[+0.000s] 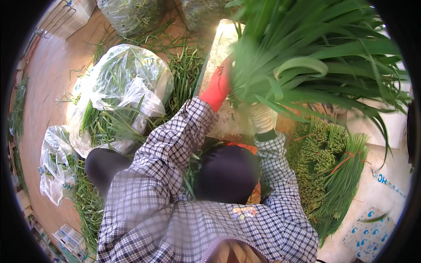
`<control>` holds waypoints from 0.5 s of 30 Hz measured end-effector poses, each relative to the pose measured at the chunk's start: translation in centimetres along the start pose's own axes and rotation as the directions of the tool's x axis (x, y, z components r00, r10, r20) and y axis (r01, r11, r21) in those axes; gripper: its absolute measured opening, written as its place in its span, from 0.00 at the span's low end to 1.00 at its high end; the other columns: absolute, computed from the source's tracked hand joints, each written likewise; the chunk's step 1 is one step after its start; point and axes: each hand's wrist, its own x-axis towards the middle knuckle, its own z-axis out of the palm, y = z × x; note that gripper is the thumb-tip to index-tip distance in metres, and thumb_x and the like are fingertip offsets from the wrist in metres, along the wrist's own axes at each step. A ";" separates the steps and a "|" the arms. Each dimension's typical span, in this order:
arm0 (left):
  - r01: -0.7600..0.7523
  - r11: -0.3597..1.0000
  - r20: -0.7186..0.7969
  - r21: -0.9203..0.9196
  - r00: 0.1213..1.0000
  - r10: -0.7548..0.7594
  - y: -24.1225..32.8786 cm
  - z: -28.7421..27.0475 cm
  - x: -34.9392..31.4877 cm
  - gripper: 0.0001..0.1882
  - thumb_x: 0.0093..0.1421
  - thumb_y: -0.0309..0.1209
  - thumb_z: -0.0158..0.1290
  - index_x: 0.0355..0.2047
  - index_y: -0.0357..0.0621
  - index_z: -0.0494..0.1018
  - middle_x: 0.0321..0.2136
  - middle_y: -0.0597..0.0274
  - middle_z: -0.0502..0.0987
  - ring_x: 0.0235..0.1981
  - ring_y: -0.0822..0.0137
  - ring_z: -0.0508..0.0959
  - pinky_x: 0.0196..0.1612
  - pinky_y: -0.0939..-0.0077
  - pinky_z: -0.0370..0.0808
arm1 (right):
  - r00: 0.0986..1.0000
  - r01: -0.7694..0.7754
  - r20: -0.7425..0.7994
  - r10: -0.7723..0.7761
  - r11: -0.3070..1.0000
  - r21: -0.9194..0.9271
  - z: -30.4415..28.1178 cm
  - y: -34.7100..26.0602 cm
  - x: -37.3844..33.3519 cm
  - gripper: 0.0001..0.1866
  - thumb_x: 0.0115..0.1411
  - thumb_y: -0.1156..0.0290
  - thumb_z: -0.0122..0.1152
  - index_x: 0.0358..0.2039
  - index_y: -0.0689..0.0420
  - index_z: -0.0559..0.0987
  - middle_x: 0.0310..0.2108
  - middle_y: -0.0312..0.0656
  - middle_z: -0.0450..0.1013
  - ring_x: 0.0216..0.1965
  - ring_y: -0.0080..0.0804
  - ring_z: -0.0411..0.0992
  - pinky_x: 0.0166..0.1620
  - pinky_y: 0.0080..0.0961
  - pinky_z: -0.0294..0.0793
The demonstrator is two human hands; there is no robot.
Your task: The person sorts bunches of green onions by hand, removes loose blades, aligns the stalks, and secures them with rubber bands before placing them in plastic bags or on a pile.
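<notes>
A big bunch of garlic chives [302, 65], with long flat green leaves fanning out to the right, is raised over a pale board [221, 41] in front of me. My left hand [219, 83], in a red glove, is closed at the left side of the bunch, its fingertips partly behind the leaves. Under the leaves, my right hand [262, 117] in a whitish glove grips the lower part of the bunch; its fingers are mostly covered and blurred.
Tied bundles of chives [326, 171] with red bands are stacked at my right. To the left, a clear plastic bag [127, 79] bulges with leaves, beside a smaller bag [57, 162]. Loose trimmings [186, 70] cover the floor. Filled bags [131, 15] stand at the back.
</notes>
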 end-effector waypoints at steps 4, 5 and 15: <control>-0.063 0.997 0.033 0.038 0.998 0.062 0.8 0.8 -0.2 0.25 0.72 0.42 0.33 0.59 0.34 0.63 0.52 0.53 0.72 0.53 0.65 0.70 0.57 0.73 0.65 | 0.986 -0.114 0.144 0.087 0.976 0.184 0.4 -4.5 0.1 0.21 0.47 0.70 0.69 0.43 0.59 0.77 0.38 0.42 0.76 0.37 0.35 0.74 0.43 0.31 0.74; -0.139 0.989 0.067 0.048 0.988 0.136 2.1 1.6 0.1 0.25 0.72 0.41 0.33 0.58 0.34 0.64 0.51 0.53 0.73 0.52 0.65 0.71 0.56 0.73 0.66 | 0.987 -0.147 0.111 0.117 0.934 0.324 0.7 -5.0 0.5 0.22 0.46 0.71 0.70 0.43 0.58 0.77 0.38 0.41 0.76 0.37 0.33 0.74 0.42 0.32 0.74; -0.349 0.308 0.286 0.885 0.930 0.232 2.1 4.4 0.4 0.23 0.65 0.39 0.45 0.54 0.34 0.66 0.43 0.43 0.76 0.45 0.47 0.75 0.57 0.57 0.66 | 0.838 -0.321 0.471 0.275 0.947 0.017 -0.9 -1.6 -5.8 0.11 0.62 0.62 0.56 0.34 0.58 0.78 0.26 0.32 0.73 0.21 0.21 0.66 0.25 0.20 0.66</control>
